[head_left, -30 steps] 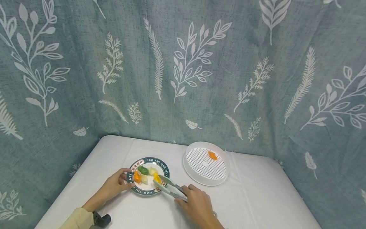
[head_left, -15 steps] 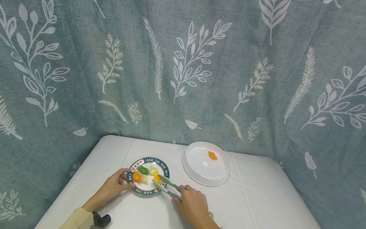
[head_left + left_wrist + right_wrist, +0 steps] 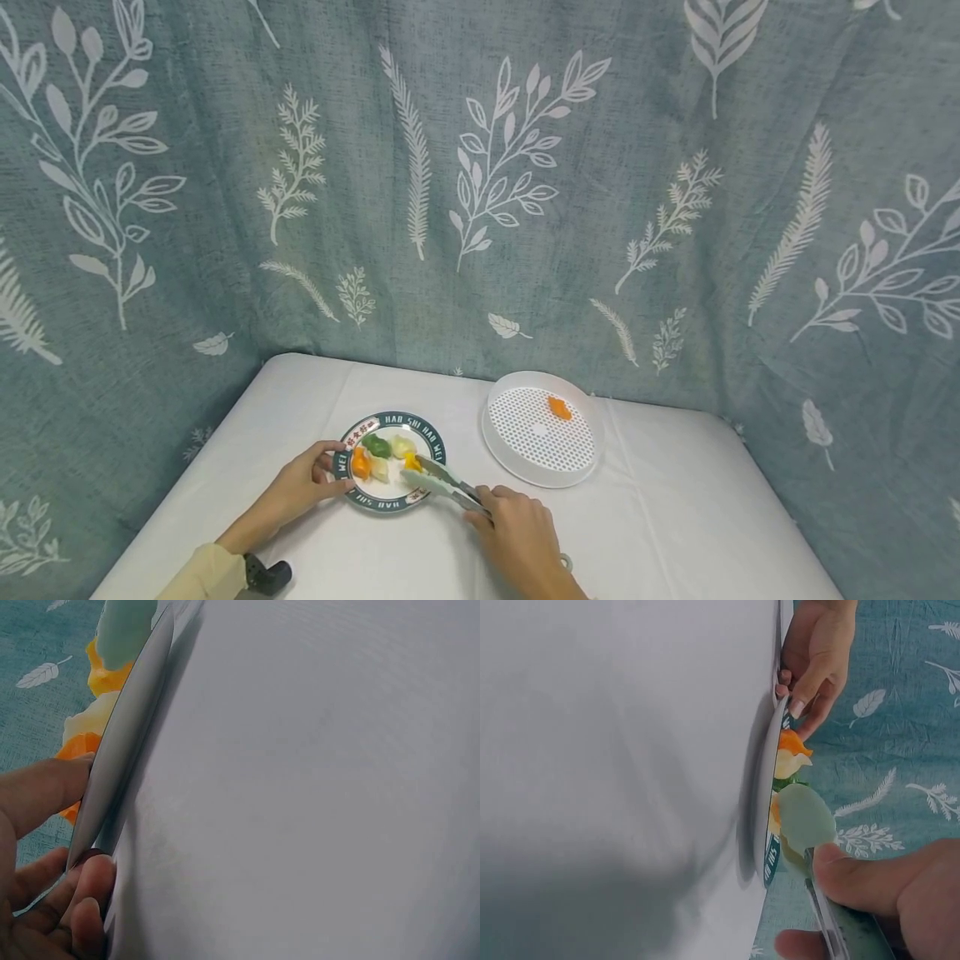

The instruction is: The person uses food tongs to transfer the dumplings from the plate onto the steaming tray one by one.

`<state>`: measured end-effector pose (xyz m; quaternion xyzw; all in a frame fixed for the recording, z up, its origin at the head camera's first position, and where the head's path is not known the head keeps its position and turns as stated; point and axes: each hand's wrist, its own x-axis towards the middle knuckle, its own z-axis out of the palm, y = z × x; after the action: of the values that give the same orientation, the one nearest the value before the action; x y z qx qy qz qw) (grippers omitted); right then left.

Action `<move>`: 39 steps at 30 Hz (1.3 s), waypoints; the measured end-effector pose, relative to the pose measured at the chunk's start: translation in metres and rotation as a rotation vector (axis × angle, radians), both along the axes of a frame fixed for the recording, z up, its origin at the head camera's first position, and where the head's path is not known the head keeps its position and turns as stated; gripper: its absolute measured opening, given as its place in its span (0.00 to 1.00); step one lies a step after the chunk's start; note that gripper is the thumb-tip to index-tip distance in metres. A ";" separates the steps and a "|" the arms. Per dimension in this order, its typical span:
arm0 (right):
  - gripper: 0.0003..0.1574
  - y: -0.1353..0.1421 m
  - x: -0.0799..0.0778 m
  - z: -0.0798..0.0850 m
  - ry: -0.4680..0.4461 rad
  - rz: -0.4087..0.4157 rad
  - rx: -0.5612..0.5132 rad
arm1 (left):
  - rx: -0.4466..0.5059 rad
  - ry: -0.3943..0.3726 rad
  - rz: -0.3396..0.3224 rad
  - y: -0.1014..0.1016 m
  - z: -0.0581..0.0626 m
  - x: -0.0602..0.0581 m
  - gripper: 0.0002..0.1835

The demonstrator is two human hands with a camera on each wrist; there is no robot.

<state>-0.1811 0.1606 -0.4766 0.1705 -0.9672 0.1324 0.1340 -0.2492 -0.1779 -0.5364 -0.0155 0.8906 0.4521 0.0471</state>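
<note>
With our left hand [image 3: 306,482] we pinch the plate [image 3: 386,505] on the table [image 3: 352,558]; our right hand [image 3: 519,533] grips the tongs [image 3: 444,487], their long axis pointing left and away, tips at the yellow piece [image 3: 412,461].

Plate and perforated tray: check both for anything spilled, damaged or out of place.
Nothing stands out: the plate and tray show no visible damage, colored pieces lie on the plate, an orange piece sits in the tray, and no spill shows on the tablecloth.
</note>
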 end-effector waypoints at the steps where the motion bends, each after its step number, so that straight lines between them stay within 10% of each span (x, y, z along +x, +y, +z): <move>1: 0.21 0.002 0.000 0.001 -0.001 0.001 -0.007 | -0.002 0.002 -0.001 0.000 0.000 0.000 0.42; 39: 0.25 0.091 -0.050 0.016 0.205 -0.183 -0.121 | 0.020 0.005 -0.005 0.000 0.000 0.001 0.42</move>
<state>-0.2311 0.2513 -0.4602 0.0856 -0.9502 0.1597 0.2536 -0.2484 -0.1777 -0.5365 -0.0118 0.8861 0.4610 0.0463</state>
